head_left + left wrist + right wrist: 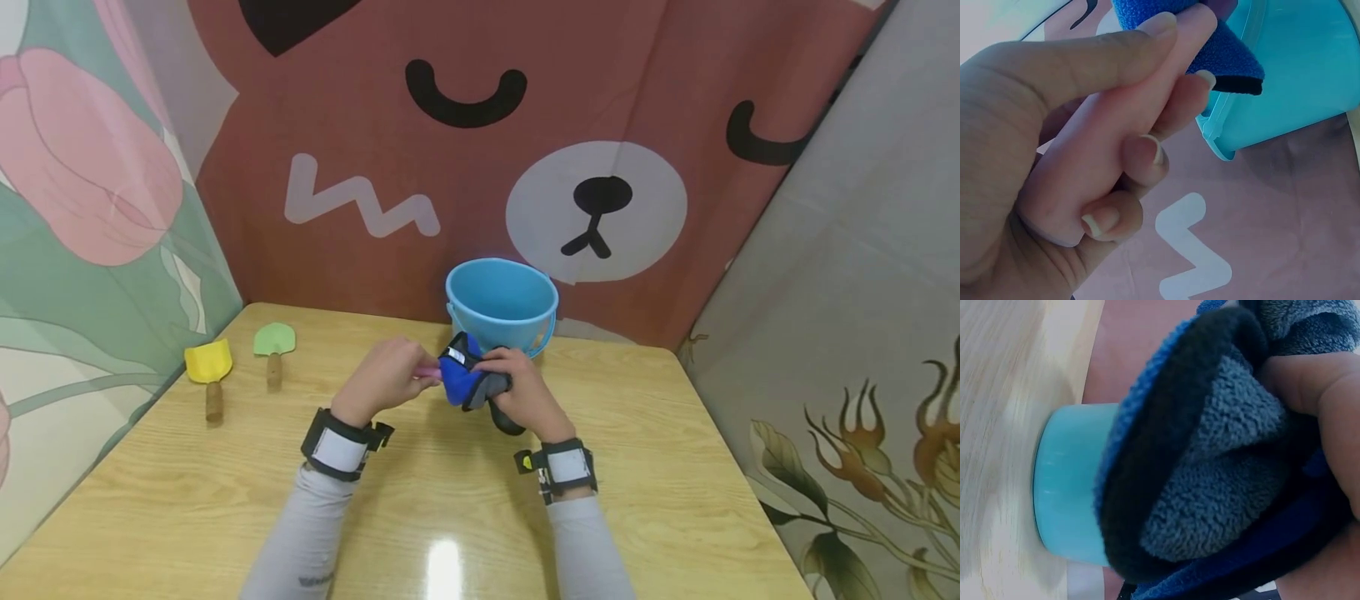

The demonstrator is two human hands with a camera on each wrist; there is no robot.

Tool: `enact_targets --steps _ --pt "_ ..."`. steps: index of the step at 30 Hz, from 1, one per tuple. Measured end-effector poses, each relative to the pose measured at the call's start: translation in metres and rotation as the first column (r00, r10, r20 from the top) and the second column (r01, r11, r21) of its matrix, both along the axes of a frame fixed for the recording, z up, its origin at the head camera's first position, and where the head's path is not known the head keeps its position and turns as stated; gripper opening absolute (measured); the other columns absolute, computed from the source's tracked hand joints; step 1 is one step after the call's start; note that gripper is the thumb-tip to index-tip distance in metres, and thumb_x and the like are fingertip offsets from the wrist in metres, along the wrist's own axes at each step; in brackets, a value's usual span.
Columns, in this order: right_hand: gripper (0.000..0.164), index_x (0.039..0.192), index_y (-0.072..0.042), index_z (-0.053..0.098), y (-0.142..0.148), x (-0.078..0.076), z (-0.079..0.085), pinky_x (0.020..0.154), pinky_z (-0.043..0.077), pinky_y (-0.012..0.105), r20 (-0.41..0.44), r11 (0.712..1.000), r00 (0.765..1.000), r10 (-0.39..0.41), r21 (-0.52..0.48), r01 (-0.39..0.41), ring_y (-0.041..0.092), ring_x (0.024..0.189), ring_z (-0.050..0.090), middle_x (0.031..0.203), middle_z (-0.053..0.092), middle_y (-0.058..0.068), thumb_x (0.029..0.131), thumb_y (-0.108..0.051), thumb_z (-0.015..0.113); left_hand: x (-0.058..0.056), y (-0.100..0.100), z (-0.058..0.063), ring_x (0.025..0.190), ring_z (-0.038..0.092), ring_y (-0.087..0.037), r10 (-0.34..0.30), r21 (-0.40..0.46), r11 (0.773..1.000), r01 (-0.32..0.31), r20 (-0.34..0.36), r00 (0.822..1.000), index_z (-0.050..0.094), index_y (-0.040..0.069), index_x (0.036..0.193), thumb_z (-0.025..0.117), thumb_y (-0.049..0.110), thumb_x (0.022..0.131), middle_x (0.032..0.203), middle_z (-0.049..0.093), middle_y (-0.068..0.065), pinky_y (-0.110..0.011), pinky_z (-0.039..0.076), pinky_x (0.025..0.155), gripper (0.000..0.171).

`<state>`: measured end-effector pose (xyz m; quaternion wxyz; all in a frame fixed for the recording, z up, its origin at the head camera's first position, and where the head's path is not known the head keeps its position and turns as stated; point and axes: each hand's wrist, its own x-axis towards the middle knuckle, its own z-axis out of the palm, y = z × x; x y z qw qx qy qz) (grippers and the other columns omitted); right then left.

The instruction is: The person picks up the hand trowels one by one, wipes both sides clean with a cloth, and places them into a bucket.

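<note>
My left hand (pixel 381 377) grips a smooth pink handle (pixel 1088 156), thumb along one side and fingers curled round the other. Its far end meets a blue and grey cloth (pixel 459 377) with black edging, and a bit of purple shows there in the left wrist view. The tool's working end is hidden by the cloth. My right hand (pixel 525 393) holds the cloth bunched between thumb and fingers; its grey fleecy side faces the right wrist camera. Both hands are above the table, just in front of a light blue bucket (pixel 470 323).
A yellow toy shovel (pixel 209 361) and a green toy shovel (pixel 274 339), both with wooden handles, lie on the left of the wooden table (pixel 660 467). Behind the bucket hangs a brown bear-print curtain (pixel 360 275). Patterned curtains flank both sides.
</note>
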<state>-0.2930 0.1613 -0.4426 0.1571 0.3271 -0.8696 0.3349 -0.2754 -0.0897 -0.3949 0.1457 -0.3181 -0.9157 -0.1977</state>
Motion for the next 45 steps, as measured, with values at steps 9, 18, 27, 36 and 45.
enact_targets --steps 9,18,27,36,45 --pt "0.04 0.108 -0.008 0.079 -0.002 0.002 0.002 0.103 0.048 0.051 0.029 0.999 0.999 -0.02 0.035 0.019 0.032 0.116 0.056 0.12 0.068 0.01 0.077 0.016 0.069 0.002 -0.001 0.003 0.078 0.074 -0.021 -0.008 0.009 1.0 0.007 0.008 1.0 0.082 0.006 0.097 0.083 0.022 0.086 0.086 0.078 -0.005 -0.035 0.06 0.07 0.019" --pt "0.039 0.107 -0.008 0.08 -0.002 -0.001 -0.003 0.101 0.048 0.049 0.035 0.999 0.999 -0.013 0.042 0.012 0.031 0.114 0.057 0.118 0.069 0.009 0.078 0.017 0.068 0.002 -0.004 0.002 0.077 0.074 -0.02 -0.01 0.019 1.0 0.009 0.028 1.0 0.082 0.006 0.097 0.081 0.023 0.088 0.086 0.079 -0.006 -0.034 0.059 0.069 0.019" --pt "0.042 0.108 -0.009 0.08 0.004 -0.005 -0.009 0.104 0.046 0.05 0.08 0.999 0.996 -0.037 0.042 0.034 0.032 0.116 0.056 0.119 0.068 0.008 0.077 0.016 0.067 -0.001 -0.003 0.001 0.06 0.062 -0.008 -0.018 0.009 1.0 0.018 0.012 1.0 0.083 0.009 0.091 0.081 0.026 0.088 0.072 0.074 0.001 -0.025 0.049 0.058 0.017" --pt "0.048 0.108 -0.009 0.08 0.012 -0.005 -0.009 0.103 0.046 0.052 0.108 0.998 0.992 -0.059 0.039 0.055 0.032 0.116 0.056 0.121 0.068 0.008 0.073 0.02 0.064 -0.001 -0.004 0.002 0.05 0.046 -0.007 -0.036 0.02 0.999 0.036 0.02 0.999 0.078 0.012 0.077 0.082 0.027 0.088 0.055 0.054 0.011 -0.024 0.036 0.051 0.018" --pt "0.044 0.108 -0.008 0.08 0.014 -0.008 -0.013 0.103 0.046 0.053 0.111 0.997 0.991 -0.073 0.037 0.07 0.033 0.116 0.056 0.12 0.068 0.009 0.075 0.018 0.066 -0.001 -0.011 0.004 0.05 0.041 -0.007 -0.018 0.008 1.0 0.018 -0.005 1.0 0.075 0.012 0.071 0.082 0.024 0.088 0.054 0.05 0.009 -0.024 0.03 0.051 0.021"
